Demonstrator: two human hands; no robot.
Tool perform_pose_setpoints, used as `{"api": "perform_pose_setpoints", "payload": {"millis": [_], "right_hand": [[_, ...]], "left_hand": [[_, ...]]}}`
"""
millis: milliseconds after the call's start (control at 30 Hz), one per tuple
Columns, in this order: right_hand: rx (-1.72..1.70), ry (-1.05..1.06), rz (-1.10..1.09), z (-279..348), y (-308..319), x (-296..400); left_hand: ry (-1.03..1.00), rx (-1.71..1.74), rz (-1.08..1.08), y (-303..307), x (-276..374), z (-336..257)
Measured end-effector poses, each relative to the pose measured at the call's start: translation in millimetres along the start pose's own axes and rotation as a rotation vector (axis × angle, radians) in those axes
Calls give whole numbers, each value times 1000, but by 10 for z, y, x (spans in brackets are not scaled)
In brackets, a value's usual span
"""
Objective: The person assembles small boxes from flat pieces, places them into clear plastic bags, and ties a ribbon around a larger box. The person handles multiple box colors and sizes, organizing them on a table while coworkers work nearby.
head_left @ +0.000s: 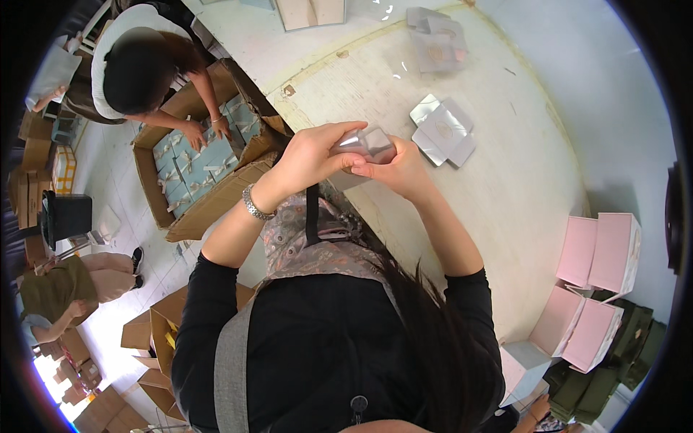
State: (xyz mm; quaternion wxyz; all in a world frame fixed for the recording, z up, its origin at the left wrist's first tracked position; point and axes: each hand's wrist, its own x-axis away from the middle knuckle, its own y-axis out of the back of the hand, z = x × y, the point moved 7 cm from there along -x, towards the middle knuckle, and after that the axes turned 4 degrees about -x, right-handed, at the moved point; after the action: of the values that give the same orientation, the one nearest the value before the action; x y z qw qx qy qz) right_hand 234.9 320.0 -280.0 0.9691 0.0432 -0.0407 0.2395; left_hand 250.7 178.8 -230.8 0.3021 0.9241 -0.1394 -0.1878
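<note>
Between my two hands, over the table's near edge, is a small greyish carton (371, 142) with shiny, partly raised flaps. My left hand (319, 151) grips its left side, with the thumb across the front. My right hand (398, 172) pinches the right side, and the two thumb tips nearly meet. The carton's underside is largely hidden by my fingers. Just right of my hands, an unfolded silvery-grey carton blank (445, 130) with an oval emblem lies on the white table (487, 216). Farther back lie more translucent or grey folded blanks (437, 46).
Left of the table, a person (143, 76) reaches into a large cardboard box (178, 230) of light-blue ribboned boxes (200, 157). Pink boxes (576, 251) and dark green items (595, 387) stand at the right. An open carton (162, 335) sits behind me. Another person (81, 287) is at far left.
</note>
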Motion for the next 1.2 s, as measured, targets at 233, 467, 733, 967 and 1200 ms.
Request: {"api": "perform_pose_setpoints", "payload": {"millis": [233, 467, 733, 967, 1200], "right_hand": [[-227, -26, -12, -57, -99, 12], [-337, -72, -188, -145, 60, -104], [-244, -17, -180, -51, 49, -143], [-337, 25, -35, 99, -10, -101], [-334, 24, -7, 38, 8, -120]], "left_hand": [[193, 10, 322, -89, 1, 152], [199, 33, -202, 188, 97, 316], [-67, -559, -320, 182, 68, 20], [20, -178, -205, 20, 79, 158], [75, 18, -156, -18, 80, 274]]}}
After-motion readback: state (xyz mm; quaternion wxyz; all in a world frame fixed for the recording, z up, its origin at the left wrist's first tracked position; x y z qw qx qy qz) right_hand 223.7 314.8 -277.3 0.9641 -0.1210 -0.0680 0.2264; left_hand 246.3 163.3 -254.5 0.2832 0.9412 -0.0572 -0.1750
